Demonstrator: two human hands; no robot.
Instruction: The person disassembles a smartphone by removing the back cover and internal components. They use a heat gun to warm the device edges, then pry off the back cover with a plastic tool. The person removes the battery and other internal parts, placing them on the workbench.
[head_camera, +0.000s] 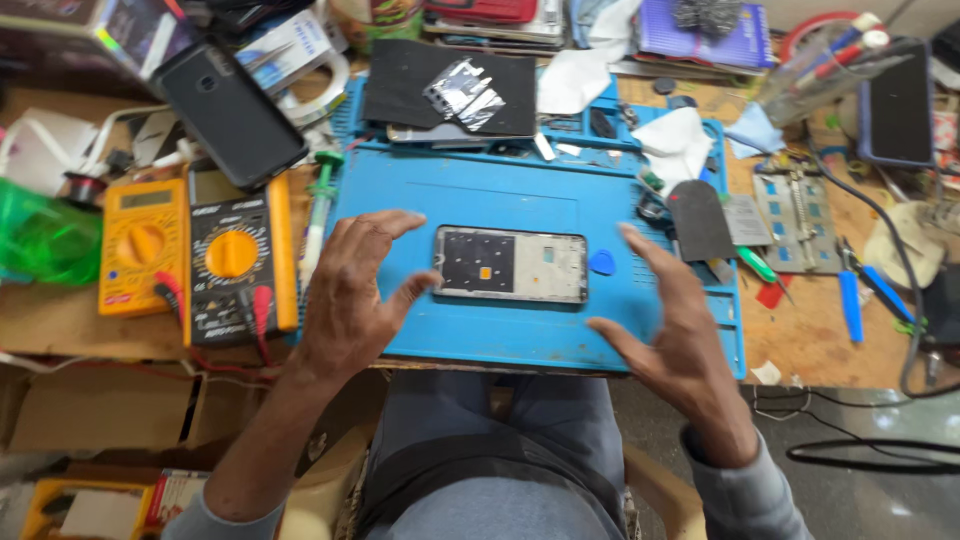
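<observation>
The phone frame (511, 264) is lying flat on the blue mat (520, 200), between both hands. The left hand (352, 300) is hovering with its grip spread, thumb almost touching the frame's left edge. The right hand (672, 330) is hanging open, holding nothing, just beside a blue pick (602, 263).

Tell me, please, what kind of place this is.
Probably a phone repair bench. An opened phone frame with bare dark inside lies on a blue rubber work mat, two yellow multimeters stand beside it, and both open hands hover near the frame.
</observation>
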